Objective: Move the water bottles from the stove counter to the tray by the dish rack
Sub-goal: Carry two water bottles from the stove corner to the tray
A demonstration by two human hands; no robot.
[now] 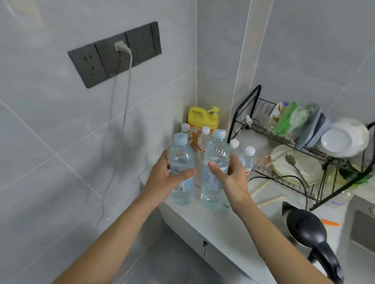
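Gripping one water bottle in each hand, I hold both upright over the near end of the white counter [197,224]. My left hand [164,180] wraps the shorter bottle [181,164]; my right hand [229,176] clasps the taller bottle [215,158] just beside it. Behind them stand smaller white-capped bottles [205,139] and a yellow jug [202,118], with the dish rack [303,152] to the right and a black kettle [306,229] nearer me.

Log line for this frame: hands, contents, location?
left hand: grips bottle | right hand: grips taller bottle | near dish rack
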